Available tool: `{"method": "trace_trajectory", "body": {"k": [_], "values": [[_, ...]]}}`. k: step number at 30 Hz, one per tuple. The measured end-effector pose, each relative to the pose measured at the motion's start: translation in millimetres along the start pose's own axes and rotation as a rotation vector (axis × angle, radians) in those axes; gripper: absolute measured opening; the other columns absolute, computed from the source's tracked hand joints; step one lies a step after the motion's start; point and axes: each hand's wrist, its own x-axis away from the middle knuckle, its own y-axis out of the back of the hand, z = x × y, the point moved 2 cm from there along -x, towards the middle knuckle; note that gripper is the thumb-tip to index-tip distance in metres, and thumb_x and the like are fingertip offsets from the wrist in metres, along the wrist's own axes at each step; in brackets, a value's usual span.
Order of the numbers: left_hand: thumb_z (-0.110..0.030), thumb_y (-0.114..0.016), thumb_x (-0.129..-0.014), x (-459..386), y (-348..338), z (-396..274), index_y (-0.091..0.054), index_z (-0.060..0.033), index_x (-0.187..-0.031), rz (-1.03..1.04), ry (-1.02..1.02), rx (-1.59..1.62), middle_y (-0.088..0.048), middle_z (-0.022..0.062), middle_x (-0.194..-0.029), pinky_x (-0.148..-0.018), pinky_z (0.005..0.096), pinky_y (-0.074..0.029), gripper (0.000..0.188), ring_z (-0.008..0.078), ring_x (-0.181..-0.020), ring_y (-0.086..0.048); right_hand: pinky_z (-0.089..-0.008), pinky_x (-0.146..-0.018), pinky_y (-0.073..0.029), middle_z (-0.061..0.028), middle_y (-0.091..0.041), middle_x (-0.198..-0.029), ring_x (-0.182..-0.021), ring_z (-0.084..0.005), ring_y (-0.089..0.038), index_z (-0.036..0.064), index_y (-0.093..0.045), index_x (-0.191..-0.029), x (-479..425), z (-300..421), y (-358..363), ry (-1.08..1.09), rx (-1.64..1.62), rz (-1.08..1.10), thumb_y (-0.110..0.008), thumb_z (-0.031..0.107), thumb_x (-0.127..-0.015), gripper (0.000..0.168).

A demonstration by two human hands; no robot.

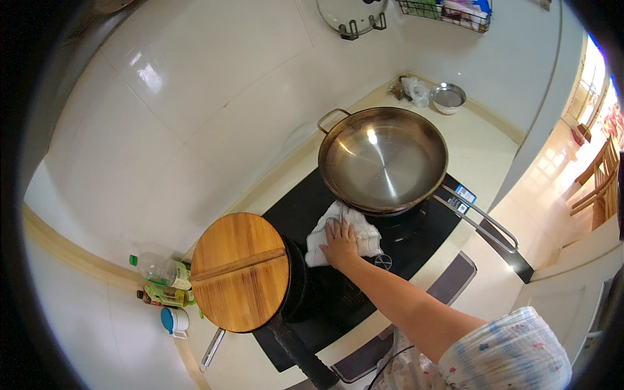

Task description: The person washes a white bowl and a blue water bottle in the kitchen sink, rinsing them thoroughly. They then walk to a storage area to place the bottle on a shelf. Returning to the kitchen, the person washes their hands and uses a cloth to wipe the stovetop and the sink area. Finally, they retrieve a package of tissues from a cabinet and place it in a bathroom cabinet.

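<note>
My right hand [340,246] presses palm down on a white cloth [366,240], its fingers slightly spread over the folds. The cloth lies on a black glass cooktop [336,300], touching or nearly touching the near side of a large stainless steel wok [385,161]. That wok is uncovered with no food in it, its long wire handle [480,219] pointing to the lower right. Left of the cloth stands a black pan [295,278] under a round wooden lid [239,292]. My left hand is out of view.
Along the left wall are a clear plastic bottle [158,269], a bottle of yellowish liquid [170,296] and a white container with a blue lid [174,321]. A metal bowl [448,97] and a plastic bag [416,91] occupy the back corner. A black pan handle [304,353] juts over the counter's front edge.
</note>
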Motion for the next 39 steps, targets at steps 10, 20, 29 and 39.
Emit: {"method": "trace_trajectory", "body": {"k": [10,20,29,39], "values": [[-0.014,-0.042,-0.082,-27.6,6.6,-5.3,-0.051,0.0043,-0.103,0.006,-0.202,0.154,-0.056,0.0161,-0.081,-0.07,0.033,-0.043,0.029,0.0245,-0.074,-0.052,-0.0409,-0.101,-0.011,-0.004,-0.016,-0.137,-0.127,-0.027,-0.008,0.019,-0.029,-0.128,22.8,-38.6,15.3,0.441,0.129,0.13,-0.035,0.04,-0.084,0.049],[-0.005,-0.042,-0.08,-16.2,-7.1,27.1,-0.05,0.0083,-0.102,0.012,-0.15,0.235,-0.055,0.0119,-0.082,-0.067,0.0267,-0.042,0.026,0.0179,-0.075,-0.05,-0.0403,-0.102,-0.012,-0.0073,-0.019,-0.136,-0.126,-0.0284,-0.014,0.019,-0.032,-0.127,37.5,-136.4,37.6,0.722,-0.021,0.137,-0.041,0.024,-0.084,0.044],[-0.007,-0.045,-0.082,-1.9,-0.2,21.4,-0.052,0.0078,-0.097,-0.038,-0.145,0.161,-0.055,0.0181,-0.082,-0.071,0.0311,-0.042,0.023,0.0237,-0.074,-0.05,-0.0396,-0.099,-0.02,-0.0126,-0.024,-0.132,-0.121,-0.0288,-0.025,0.003,-0.032,-0.124,176.6,-116.0,14.3,0.004,0.049,-0.258,-0.039,0.025,-0.083,0.047],[-0.004,-0.045,-0.079,-8.4,-1.2,27.3,-0.054,0.0043,-0.095,0.065,-0.258,0.105,-0.054,0.0208,-0.102,-0.077,0.0326,-0.042,0.02,0.0301,-0.092,-0.053,-0.0394,-0.1,-0.019,-0.007,-0.033,-0.129,-0.121,-0.0254,-0.027,0.013,-0.036,-0.124,222.5,-40.0,-28.3,0.45,-0.104,-0.177,-0.049,0.03,-0.076,0.052]]}}
